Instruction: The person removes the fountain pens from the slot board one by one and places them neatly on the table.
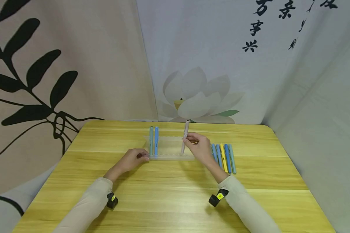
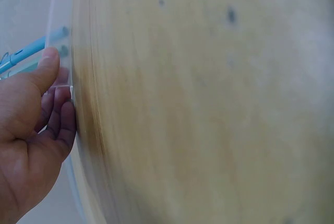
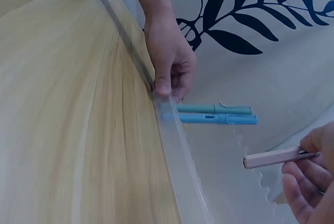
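Head view shows a person's right hand point(image 1: 199, 147) pinching a thin, pale pink pen point(image 1: 186, 130) between thumb and fingers. The pen stands nearly straight up, with a small lean, over the right part of a clear plastic rack with a wavy back edge point(image 1: 170, 145). In the right wrist view, its low end is apart from the rack's base. The left hand point(image 1: 134, 157) pinches the rack's left end, thumb on the plastic and fingers curled. Near it, a grey-green pen point(image 1: 151, 139) and a bright blue pen point(image 1: 156, 139) stand side by side in the rack. Blue, yellow and green-blue pens point(image 1: 224, 158) lie in a row on the yellow wooden table point(image 1: 163, 200), just beside the right hand.
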Available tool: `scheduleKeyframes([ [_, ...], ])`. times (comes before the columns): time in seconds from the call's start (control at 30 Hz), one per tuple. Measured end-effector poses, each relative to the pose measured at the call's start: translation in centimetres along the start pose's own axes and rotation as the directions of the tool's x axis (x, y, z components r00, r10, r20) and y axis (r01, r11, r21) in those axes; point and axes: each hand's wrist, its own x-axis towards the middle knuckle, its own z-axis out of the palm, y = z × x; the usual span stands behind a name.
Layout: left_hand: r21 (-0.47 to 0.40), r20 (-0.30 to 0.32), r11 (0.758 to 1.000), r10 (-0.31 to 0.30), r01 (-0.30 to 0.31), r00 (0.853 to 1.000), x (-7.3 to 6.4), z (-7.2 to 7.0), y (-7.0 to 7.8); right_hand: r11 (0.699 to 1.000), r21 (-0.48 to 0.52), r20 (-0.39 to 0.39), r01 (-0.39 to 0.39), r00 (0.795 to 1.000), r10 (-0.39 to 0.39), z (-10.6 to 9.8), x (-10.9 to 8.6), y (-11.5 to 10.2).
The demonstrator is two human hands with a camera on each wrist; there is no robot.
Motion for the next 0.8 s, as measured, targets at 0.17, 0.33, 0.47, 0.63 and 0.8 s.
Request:
scheduleKeyframes([
  [0.17,0.007,-0.003,1.0,0.012,-0.012,1.0,0.0,0.0,0.1,1.0,0.006,-0.022,0.008,1.0,-0.007,-1.6,-0.5,0.6],
  [0.33,-0.002,-0.002,1.0,0.007,-0.007,1.0,0.0,0.0,0.2,0.999,-0.006,-0.035,-0.043,0.998,0.043,-3.4,-0.9,0.9],
  [0.47,-0.005,-0.004,1.0,0.003,-0.003,1.0,0.0,0.0,0.3,0.998,-0.006,-0.049,-0.068,0.996,0.068,-4.6,-1.3,1.2],
  [0.63,0.003,-0.004,1.0,-0.003,0.003,1.0,0.1,0.0,0.2,0.998,-0.027,-0.075,-0.057,0.996,0.055,-6.0,-1.8,2.1],
  [0.8,0.004,0.006,1.0,-0.027,0.027,1.0,0.1,0.0,0.2,0.997,-0.04,-0.099,-0.06,0.993,0.056,-7.2,-2.3,2.7],
])
